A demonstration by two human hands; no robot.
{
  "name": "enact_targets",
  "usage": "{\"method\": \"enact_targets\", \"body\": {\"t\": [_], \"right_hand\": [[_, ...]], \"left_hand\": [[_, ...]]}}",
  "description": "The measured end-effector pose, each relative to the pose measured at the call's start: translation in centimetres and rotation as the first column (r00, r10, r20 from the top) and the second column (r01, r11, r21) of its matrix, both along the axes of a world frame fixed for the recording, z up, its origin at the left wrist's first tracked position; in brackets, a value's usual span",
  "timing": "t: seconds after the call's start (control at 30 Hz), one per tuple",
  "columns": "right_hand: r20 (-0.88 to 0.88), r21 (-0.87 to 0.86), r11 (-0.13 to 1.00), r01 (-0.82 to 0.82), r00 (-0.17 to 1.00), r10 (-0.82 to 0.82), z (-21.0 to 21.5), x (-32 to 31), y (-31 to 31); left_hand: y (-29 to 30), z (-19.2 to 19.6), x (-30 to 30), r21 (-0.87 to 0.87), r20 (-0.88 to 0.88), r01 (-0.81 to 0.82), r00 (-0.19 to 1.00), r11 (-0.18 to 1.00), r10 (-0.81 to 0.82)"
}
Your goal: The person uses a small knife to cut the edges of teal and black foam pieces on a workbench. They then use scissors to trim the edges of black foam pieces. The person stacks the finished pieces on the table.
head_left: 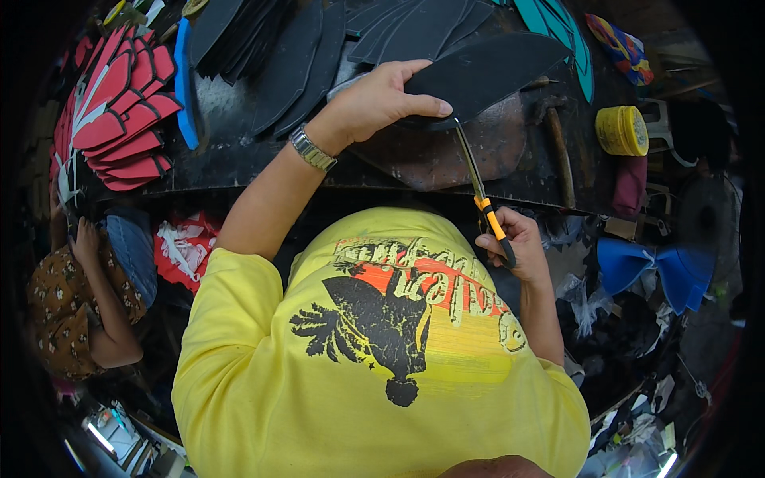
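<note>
My left hand [386, 99] grips a black sole-shaped sheet [498, 72] by its near left end, thumb on top and the other fingers partly hidden behind it. The sheet is tilted above the dark worktable [223, 155]. In my right hand [516, 243] is a pair of scissors [470, 163] with orange and black handles. Its blades point away from me and look nearly closed, their tips at the sheet's near edge beside my left thumb. Whether the tips bite into the sheet, I cannot tell. Below the sheet lies a brown rounded board [446, 155].
Stacked black sheets [299, 68] and red black-edged pieces [127, 103] lie left, past a blue strip [186, 88]. A hammer [560, 151] and yellow tub [621, 131] are right. Teal pieces [562, 40] lie far right. Another person [88, 287] sits at left.
</note>
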State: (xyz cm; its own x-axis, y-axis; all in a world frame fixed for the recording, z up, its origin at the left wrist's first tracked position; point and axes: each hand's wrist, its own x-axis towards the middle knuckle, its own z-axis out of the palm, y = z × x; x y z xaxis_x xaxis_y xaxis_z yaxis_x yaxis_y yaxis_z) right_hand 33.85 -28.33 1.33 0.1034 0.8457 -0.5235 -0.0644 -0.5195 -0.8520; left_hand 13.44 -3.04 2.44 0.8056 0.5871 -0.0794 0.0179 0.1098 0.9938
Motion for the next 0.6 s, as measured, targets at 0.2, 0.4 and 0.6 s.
{"method": "enact_targets", "body": {"t": [0.2,0.4,0.6], "right_hand": [[0.189,0.077,0.997,-0.016,0.982,0.001,-0.5,-0.3,0.8],[0.18,0.018,1.0,0.007,0.984,-0.01,-1.2,-0.6,0.8],[0.172,0.071,0.997,-0.032,0.985,0.019,-1.6,-0.9,1.3]], "left_hand": [[0.2,-0.3,-3.7,0.431,-0.033,-0.271,0.949,0.861,0.315],[0.8,-0.9,-10.3,0.607,-0.087,-0.555,0.665,0.569,0.742],[-0.9,-0.4,-9.1,0.983,0.044,-0.17,0.569,0.065,0.821]]}}
